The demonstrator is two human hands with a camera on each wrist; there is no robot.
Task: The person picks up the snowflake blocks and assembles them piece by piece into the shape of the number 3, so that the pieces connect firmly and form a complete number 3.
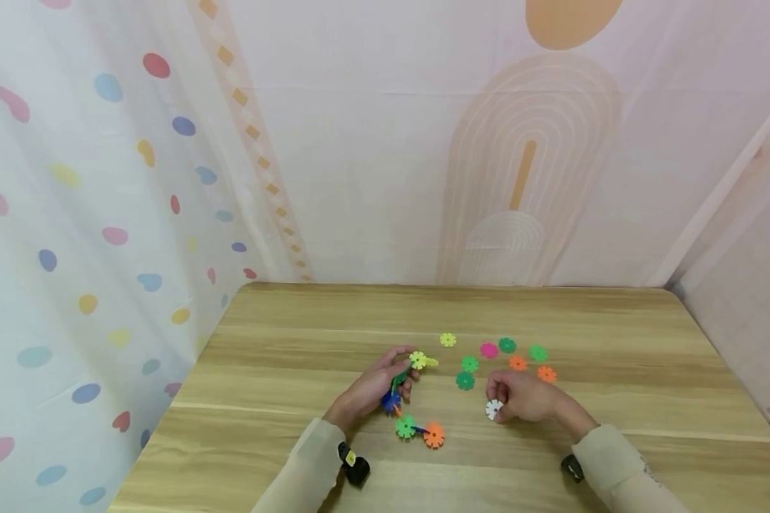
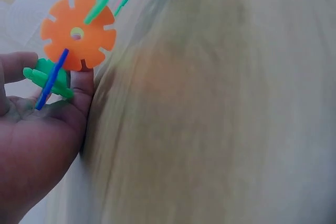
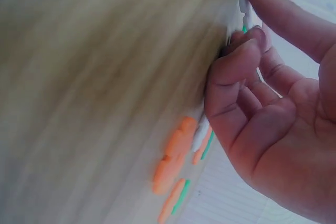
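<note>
Mid-assembly near the desk's front edge, the left hand (image 1: pixel 375 388) clasps the snowflake chain (image 1: pixel 411 399) while the right hand (image 1: pixel 526 397) pinches a white disc (image 1: pixel 493 409), which likely needs slotting on.

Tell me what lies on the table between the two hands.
In the head view, only bare wooden table lies between the left hand and the right hand.

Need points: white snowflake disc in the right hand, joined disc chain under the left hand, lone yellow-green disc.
White plastic snowflake disc (image 1: pixel 493 409), head view, disc centre, pinched by right hand.
Joined chain of coloured plastic discs (image 1: pixel 433 434), head view, its orange end disc.
Lone yellow-green plastic disc (image 1: pixel 448 340), head view, disc centre, on table.
</note>
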